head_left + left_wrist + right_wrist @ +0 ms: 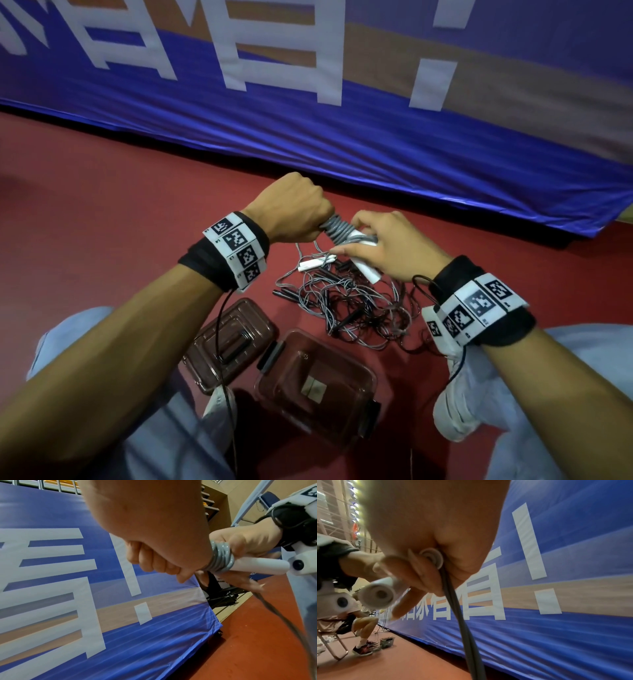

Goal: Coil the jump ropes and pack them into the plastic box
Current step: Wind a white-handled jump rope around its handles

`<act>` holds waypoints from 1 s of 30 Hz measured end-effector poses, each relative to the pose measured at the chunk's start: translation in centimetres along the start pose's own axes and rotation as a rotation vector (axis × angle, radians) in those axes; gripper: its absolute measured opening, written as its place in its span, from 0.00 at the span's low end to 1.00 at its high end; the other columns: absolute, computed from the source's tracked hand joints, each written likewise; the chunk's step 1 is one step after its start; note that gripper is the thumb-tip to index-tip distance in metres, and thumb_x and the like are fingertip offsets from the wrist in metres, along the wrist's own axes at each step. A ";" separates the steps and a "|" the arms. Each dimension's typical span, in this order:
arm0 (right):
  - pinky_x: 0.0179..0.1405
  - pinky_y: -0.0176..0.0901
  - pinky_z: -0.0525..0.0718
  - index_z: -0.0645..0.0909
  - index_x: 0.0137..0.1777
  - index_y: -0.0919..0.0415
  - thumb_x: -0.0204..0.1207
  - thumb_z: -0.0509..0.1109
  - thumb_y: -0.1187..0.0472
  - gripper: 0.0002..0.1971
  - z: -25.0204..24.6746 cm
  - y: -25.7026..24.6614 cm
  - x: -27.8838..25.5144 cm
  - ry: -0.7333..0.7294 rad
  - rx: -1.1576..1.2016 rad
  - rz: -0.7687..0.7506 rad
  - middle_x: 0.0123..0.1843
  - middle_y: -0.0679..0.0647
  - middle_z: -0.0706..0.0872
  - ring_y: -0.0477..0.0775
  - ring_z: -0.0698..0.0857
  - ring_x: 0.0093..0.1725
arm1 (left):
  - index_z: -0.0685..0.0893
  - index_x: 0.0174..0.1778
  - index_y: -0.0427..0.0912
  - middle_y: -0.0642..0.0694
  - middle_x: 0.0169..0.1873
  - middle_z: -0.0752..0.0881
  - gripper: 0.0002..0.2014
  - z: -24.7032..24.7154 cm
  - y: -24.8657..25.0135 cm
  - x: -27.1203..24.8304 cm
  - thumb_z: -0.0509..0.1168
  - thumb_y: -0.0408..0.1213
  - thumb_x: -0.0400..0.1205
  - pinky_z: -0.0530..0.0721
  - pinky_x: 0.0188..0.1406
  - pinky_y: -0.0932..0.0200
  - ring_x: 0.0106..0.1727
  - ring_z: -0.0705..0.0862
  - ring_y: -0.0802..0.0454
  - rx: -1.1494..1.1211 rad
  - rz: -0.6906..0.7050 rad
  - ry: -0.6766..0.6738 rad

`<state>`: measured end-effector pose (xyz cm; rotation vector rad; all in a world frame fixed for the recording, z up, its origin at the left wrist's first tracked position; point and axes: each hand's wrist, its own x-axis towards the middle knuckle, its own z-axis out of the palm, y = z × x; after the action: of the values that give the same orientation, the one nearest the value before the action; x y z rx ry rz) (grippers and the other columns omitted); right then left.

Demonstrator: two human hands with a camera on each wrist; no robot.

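Red gym floor (102,192), blue banner (376,144) along far side. Left hand (294,209) fisted round grey rope coil (337,229), right hand (383,246) gripping white handles (368,269). Tangled ropes (356,308) just below, open plastic box (356,371) and lid (209,339) nearest.

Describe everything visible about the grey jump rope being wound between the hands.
The grey jump rope is a thin, smooth, plastic-looking cord with white handles. Several tight turns wrap around the handles, held above the red floor. The left hand grips one end of the bundle; the right hand holds the handles. Its loose length hangs down to the tangled pile of ropes below.
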<state>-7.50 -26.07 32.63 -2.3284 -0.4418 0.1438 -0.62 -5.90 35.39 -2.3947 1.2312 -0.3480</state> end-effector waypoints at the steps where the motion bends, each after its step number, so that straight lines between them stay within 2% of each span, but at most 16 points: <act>1: 0.32 0.56 0.82 0.83 0.46 0.51 0.70 0.75 0.31 0.23 0.2 0.0 0.0 -0.018 0.021 -0.014 0.33 0.52 0.89 0.57 0.84 0.32 | 0.78 0.25 0.44 0.46 0.20 0.81 0.10 0.3 -0.2 0.0 0.66 0.42 0.71 0.63 0.25 0.59 0.20 0.80 0.39 0.013 0.017 0.050; 4: 0.34 0.53 0.86 0.84 0.47 0.57 0.78 0.76 0.41 0.18 0.8 -0.4 0.0 -0.095 0.132 -0.004 0.37 0.52 0.93 0.55 0.91 0.35 | 0.80 0.27 0.44 0.48 0.21 0.82 0.18 1.1 -0.6 -0.1 0.61 0.45 0.83 0.64 0.24 0.59 0.20 0.81 0.41 0.006 0.055 0.216; 6: 0.29 0.44 0.82 0.83 0.49 0.61 0.81 0.75 0.45 0.17 0.8 -0.8 0.0 -0.143 0.214 0.022 0.39 0.55 0.94 0.51 0.91 0.32 | 0.81 0.29 0.44 0.47 0.22 0.83 0.24 1.4 -0.7 -0.2 0.53 0.48 0.88 0.68 0.23 0.59 0.21 0.82 0.41 -0.031 0.065 0.286; 8: 0.21 0.35 0.76 0.83 0.49 0.64 0.83 0.73 0.48 0.16 0.3 -1.5 -0.3 -0.201 0.258 0.032 0.41 0.57 0.94 0.45 0.85 0.24 | 0.81 0.30 0.43 0.46 0.23 0.83 0.26 1.7 -0.7 -0.4 0.49 0.49 0.89 0.74 0.24 0.57 0.22 0.82 0.39 -0.066 0.076 0.337; 10: 0.16 0.38 0.76 0.84 0.49 0.65 0.83 0.72 0.47 0.18 -0.2 -1.8 -0.5 -0.264 0.282 0.030 0.41 0.56 0.94 0.49 0.82 0.20 | 0.81 0.31 0.43 0.45 0.23 0.83 0.26 1.8 -0.5 -0.5 0.50 0.49 0.90 0.79 0.24 0.55 0.23 0.83 0.39 -0.085 0.093 0.380; 12: 0.17 0.40 0.77 0.87 0.48 0.66 0.83 0.73 0.46 0.20 -0.6 -1.8 -0.7 -0.311 0.312 0.029 0.38 0.54 0.94 0.52 0.81 0.19 | 0.81 0.31 0.42 0.46 0.22 0.82 0.25 1.7 -0.4 -0.6 0.52 0.48 0.91 0.80 0.23 0.54 0.22 0.82 0.40 -0.096 0.118 0.444; 14: 0.22 0.37 0.75 0.89 0.46 0.66 0.83 0.74 0.47 0.19 -0.8 -1.9 -0.9 -0.327 0.338 0.016 0.37 0.52 0.93 0.46 0.80 0.21 | 0.80 0.31 0.41 0.46 0.22 0.81 0.23 1.4 -0.3 -0.7 0.56 0.46 0.91 0.79 0.21 0.54 0.21 0.81 0.41 -0.098 0.135 0.513; 16: 0.25 0.30 0.70 0.90 0.46 0.65 0.83 0.73 0.49 0.17 -0.9 -2.2 -1.0 -0.327 0.377 -0.001 0.37 0.52 0.93 0.40 0.77 0.23 | 0.79 0.31 0.42 0.45 0.22 0.81 0.21 1.2 -0.4 -0.8 0.61 0.45 0.90 0.79 0.21 0.54 0.21 0.80 0.41 -0.101 0.127 0.556; 18: 0.29 0.25 0.73 0.90 0.52 0.65 0.83 0.73 0.50 0.16 -1.1 -2.3 -1.0 -0.334 0.448 0.006 0.41 0.58 0.94 0.38 0.83 0.27 | 0.78 0.31 0.42 0.46 0.22 0.81 0.20 1.1 -0.4 -1.0 0.63 0.45 0.89 0.78 0.21 0.55 0.21 0.80 0.41 -0.114 0.113 0.579; 20: 0.40 0.26 0.79 0.90 0.57 0.66 0.81 0.73 0.46 0.21 -1.2 -2.3 -1.0 -0.357 0.515 -0.005 0.43 0.63 0.94 0.48 0.92 0.38 | 0.77 0.30 0.43 0.46 0.22 0.80 0.20 1.0 -0.2 -1.1 0.64 0.44 0.88 0.77 0.21 0.55 0.21 0.79 0.41 -0.143 0.099 0.607; 22: 0.44 0.31 0.82 0.88 0.58 0.71 0.81 0.71 0.45 0.25 -1.1 -2.3 -1.0 -0.399 0.583 -0.022 0.43 0.67 0.93 0.55 0.93 0.39 | 0.76 0.28 0.43 0.47 0.21 0.79 0.20 0.8 0.0 -1.2 0.65 0.44 0.88 0.76 0.20 0.56 0.20 0.78 0.41 -0.173 0.080 0.637; 24: 0.33 0.28 0.81 0.83 0.58 0.81 0.81 0.68 0.47 0.30 -1.1 -2.5 -1.0 -0.432 0.713 -0.019 0.39 0.69 0.90 0.48 0.89 0.29 | 0.75 0.27 0.44 0.48 0.20 0.78 0.21 0.5 0.1 -1.3 0.66 0.43 0.87 0.74 0.20 0.58 0.19 0.77 0.43 -0.195 0.053 0.666; 25: 0.28 0.26 0.79 0.81 0.58 0.84 0.79 0.67 0.45 0.34 -0.9 -2.5 -1.0 -0.448 0.779 -0.014 0.36 0.67 0.89 0.44 0.86 0.25 | 0.75 0.27 0.44 0.48 0.20 0.77 0.21 0.4 0.3 -1.4 0.67 0.42 0.86 0.73 0.19 0.59 0.18 0.76 0.44 -0.212 0.034 0.683; 28: 0.23 0.29 0.79 0.80 0.55 0.78 0.68 0.71 0.29 0.44 -0.3 -2.6 -0.9 -0.526 0.942 -0.011 0.32 0.59 0.89 0.43 0.85 0.24 | 0.72 0.26 0.46 0.49 0.19 0.75 0.21 -0.1 0.7 -1.5 0.67 0.41 0.86 0.69 0.18 0.59 0.17 0.72 0.46 -0.286 -0.037 0.743; 30: 0.19 0.30 0.76 0.82 0.52 0.71 0.65 0.72 0.26 0.42 0.1 -2.3 -0.7 -0.559 1.068 0.072 0.31 0.57 0.88 0.45 0.83 0.21 | 0.70 0.25 0.47 0.51 0.19 0.71 0.22 -0.4 1.1 -1.5 0.67 0.42 0.86 0.67 0.17 0.57 0.17 0.68 0.47 -0.358 -0.112 0.781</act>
<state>-8.78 -24.71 34.20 -1.2207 -0.4016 0.8508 -2.41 -5.38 35.16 -2.7340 1.5713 -1.2876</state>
